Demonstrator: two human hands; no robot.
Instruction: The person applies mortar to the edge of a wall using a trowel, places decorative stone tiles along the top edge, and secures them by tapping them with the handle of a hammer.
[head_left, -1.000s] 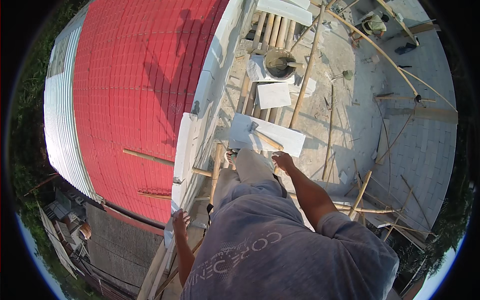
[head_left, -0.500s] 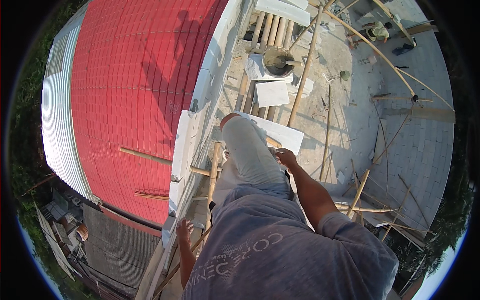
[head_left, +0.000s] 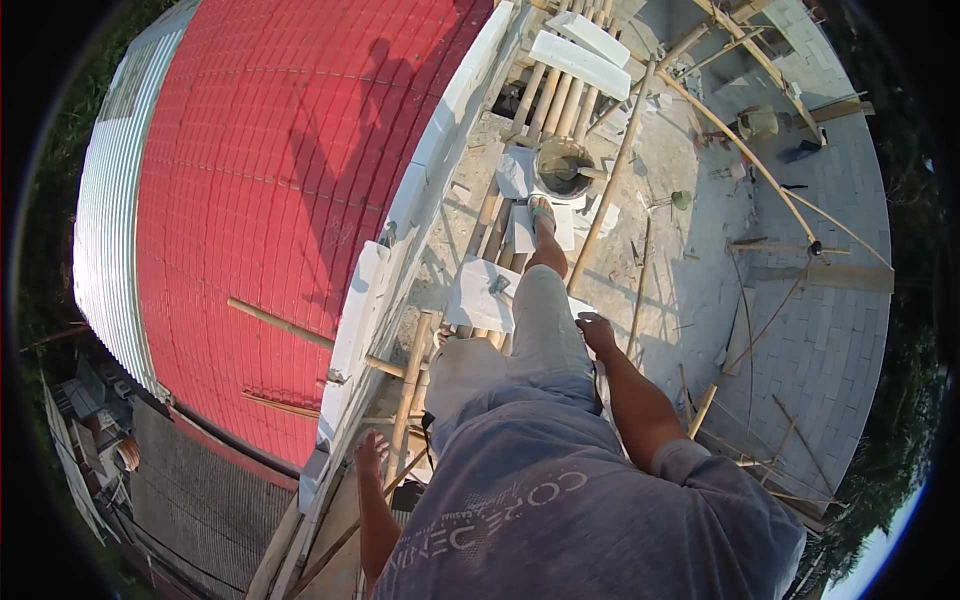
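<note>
Your foot (head_left: 541, 211) now lands beyond your right hand (head_left: 598, 334), its finger state unclear, bringing you nearer the bucket (head_left: 542, 172); your left hand's (head_left: 371, 456) fingers look apart.

A flat white rectangular slab (head_left: 475, 295) lies across bamboo poles (head_left: 490, 225), left end in full view, middle concealed, a small portion visible at the right. On its upper face rests a grey metal tool head (head_left: 500, 286), the remainder of the tool not clearly discernible. The white block wall (head_left: 352, 320) stands at left, running near to far, its top edge stepped.
</note>
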